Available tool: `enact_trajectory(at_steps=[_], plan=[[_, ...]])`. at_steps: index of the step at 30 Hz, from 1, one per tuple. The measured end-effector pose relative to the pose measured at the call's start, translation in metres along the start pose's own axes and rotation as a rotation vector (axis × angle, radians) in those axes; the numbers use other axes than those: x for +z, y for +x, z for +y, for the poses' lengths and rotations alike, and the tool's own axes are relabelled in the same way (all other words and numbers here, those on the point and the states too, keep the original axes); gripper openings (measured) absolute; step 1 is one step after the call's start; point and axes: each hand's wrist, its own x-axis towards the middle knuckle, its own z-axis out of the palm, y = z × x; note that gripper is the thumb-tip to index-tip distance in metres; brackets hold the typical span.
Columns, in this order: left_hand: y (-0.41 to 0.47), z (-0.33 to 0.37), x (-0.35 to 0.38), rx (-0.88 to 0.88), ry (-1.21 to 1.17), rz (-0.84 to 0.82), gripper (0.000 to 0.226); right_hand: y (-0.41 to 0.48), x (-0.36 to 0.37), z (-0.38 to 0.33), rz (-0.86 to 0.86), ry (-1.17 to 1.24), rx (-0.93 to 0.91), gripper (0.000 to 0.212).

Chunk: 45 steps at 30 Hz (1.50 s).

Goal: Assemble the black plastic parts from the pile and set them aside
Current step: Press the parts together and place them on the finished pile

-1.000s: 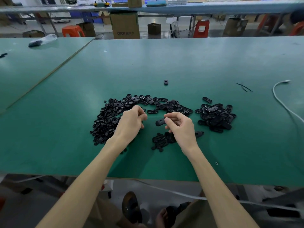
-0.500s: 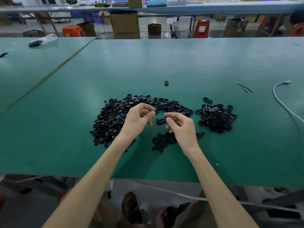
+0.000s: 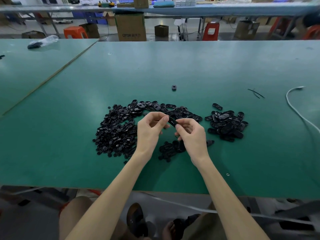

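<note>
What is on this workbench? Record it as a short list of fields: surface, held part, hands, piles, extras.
surface: green table
held part: oval black part, raised above the table
hands: right hand pinches one end, left hand pinches the other
piles: large pile at left, right pile, small near pile beneath the hands
extras: lone part farther back, white cable at right
</note>
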Motion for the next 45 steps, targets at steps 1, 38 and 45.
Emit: enact_trajectory(at_steps=[1,38,45], plan=[[-0.0012,-0.0016,0.0011,-0.001,0.005,0.013,0.007,0.0,-0.0001,0.0001,0.001,0.006,0.001,0.013],[-0.0093,-0.0035,0.0066,0.047,0.239,0.017,0.01,0.0004,0.0002,0.0015,-0.062,0.02,0.005,0.01],[-0.0068,-0.0039,0.0017,-0.049,0.059,-0.001,0.024,0.0019,-0.0009,0.0021,-0.084,0.065,0.003,0.009]])
